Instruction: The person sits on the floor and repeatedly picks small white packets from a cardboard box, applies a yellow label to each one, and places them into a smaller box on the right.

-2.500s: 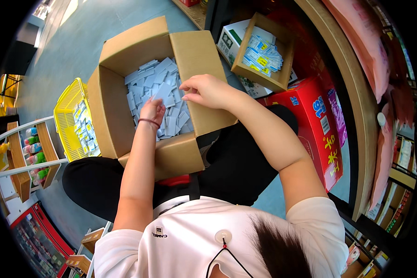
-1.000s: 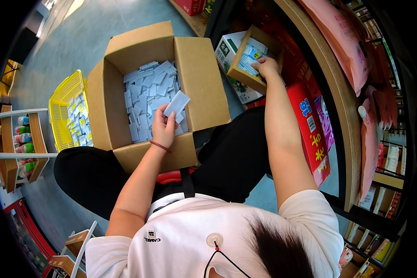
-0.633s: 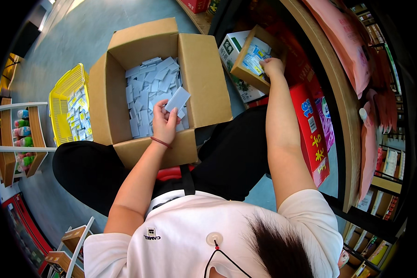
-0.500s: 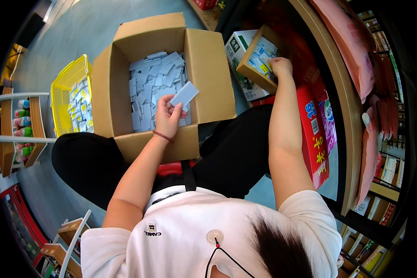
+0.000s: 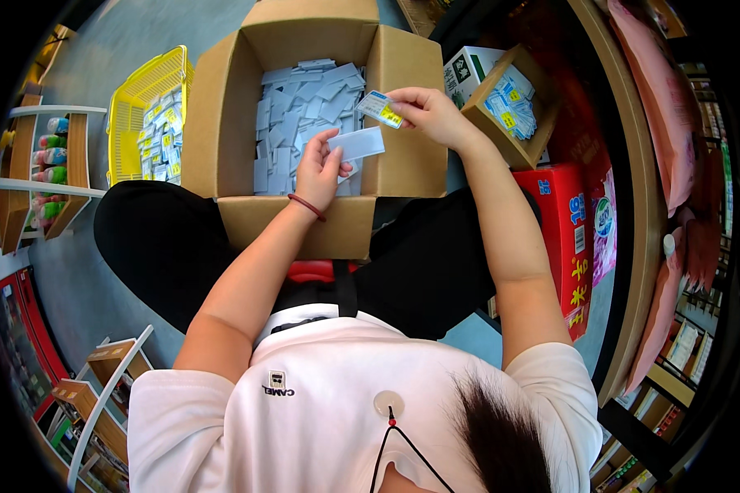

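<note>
Card (image 5: 360,145), flat smooth rect., in L hand (image 5: 316,171)

Printed characters (image 5: 580,283) mark the red box (image 5: 561,234) and white carton (image 5: 471,72); lettering (image 5: 279,393), the shirt (image 5: 345,411).

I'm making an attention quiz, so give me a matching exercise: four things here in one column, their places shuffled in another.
Things:
1. yellow-and-blue label
2. plain pale card
3. yellow basket
4. brown tray

Places:
A. left of the cardboard box
B. in the right hand
C. right of the cardboard box
D. in the left hand

Pairs: 1-B, 2-D, 3-A, 4-C.
</note>
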Demonstrator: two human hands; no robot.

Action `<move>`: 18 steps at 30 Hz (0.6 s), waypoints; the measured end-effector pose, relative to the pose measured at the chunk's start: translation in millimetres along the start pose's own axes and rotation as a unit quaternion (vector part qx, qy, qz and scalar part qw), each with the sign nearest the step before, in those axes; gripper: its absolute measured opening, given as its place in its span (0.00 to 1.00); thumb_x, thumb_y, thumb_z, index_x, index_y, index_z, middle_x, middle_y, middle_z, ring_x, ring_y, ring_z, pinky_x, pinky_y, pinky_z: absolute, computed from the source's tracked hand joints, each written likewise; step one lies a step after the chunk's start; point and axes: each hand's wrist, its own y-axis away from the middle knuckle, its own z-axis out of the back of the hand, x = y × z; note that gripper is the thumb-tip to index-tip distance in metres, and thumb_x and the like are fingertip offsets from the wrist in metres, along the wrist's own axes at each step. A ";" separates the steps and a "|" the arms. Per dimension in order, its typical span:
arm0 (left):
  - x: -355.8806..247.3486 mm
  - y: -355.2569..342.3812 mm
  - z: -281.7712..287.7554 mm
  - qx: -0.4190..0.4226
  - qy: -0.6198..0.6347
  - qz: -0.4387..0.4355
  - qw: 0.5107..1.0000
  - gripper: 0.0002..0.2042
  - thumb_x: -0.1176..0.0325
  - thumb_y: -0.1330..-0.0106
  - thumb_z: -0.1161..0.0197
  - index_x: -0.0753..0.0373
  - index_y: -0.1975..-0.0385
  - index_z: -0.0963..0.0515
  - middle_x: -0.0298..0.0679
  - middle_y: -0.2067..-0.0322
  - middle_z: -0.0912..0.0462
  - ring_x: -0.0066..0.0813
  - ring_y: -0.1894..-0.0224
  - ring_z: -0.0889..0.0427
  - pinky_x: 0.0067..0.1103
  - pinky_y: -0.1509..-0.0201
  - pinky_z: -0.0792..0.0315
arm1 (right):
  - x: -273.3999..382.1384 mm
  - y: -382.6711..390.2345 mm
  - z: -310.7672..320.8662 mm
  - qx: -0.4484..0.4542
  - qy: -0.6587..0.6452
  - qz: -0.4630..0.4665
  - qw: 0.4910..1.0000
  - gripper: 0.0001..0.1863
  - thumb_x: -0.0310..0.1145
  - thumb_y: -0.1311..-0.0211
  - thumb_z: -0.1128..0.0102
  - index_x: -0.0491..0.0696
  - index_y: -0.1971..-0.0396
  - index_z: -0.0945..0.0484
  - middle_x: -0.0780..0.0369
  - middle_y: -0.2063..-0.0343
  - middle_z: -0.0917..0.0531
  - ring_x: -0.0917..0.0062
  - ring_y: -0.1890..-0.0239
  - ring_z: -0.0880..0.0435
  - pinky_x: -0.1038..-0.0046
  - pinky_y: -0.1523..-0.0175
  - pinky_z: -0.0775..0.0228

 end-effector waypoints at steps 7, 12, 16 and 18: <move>0.6 -0.6 -0.4 -0.010 -0.017 -0.004 1.000 0.17 0.75 0.35 0.52 0.67 0.47 0.39 0.35 0.70 0.29 0.17 0.74 0.26 0.13 0.70 0.31 | 3.7 0.9 -12.2 -0.056 0.131 0.065 0.988 0.08 0.29 0.47 0.39 0.43 0.68 0.21 0.65 0.75 0.19 0.85 0.71 0.24 0.81 0.64 0.30; -0.3 -0.8 -0.8 -0.012 -0.008 0.000 1.000 0.17 0.75 0.35 0.52 0.67 0.46 0.40 0.34 0.70 0.30 0.16 0.74 0.27 0.13 0.70 0.32 | 1.2 0.3 -11.0 -0.063 0.140 0.079 0.985 0.06 0.28 0.46 0.39 0.43 0.69 0.21 0.66 0.75 0.19 0.87 0.71 0.24 0.84 0.63 0.32; 0.3 -0.8 -0.6 -0.013 -0.004 -0.001 1.000 0.17 0.75 0.34 0.53 0.67 0.46 0.40 0.34 0.70 0.30 0.16 0.74 0.27 0.13 0.70 0.32 | 0.8 0.2 -11.6 -0.067 0.148 0.085 0.983 0.07 0.30 0.48 0.38 0.44 0.69 0.20 0.63 0.74 0.18 0.83 0.71 0.21 0.81 0.62 0.29; 1.3 -1.1 -0.3 -0.014 -0.002 -0.002 1.000 0.17 0.75 0.34 0.53 0.67 0.46 0.40 0.34 0.70 0.30 0.16 0.74 0.27 0.13 0.70 0.31 | 0.7 -0.3 -11.9 -0.068 0.149 0.086 0.983 0.07 0.30 0.48 0.38 0.44 0.69 0.20 0.63 0.74 0.18 0.83 0.71 0.21 0.81 0.62 0.29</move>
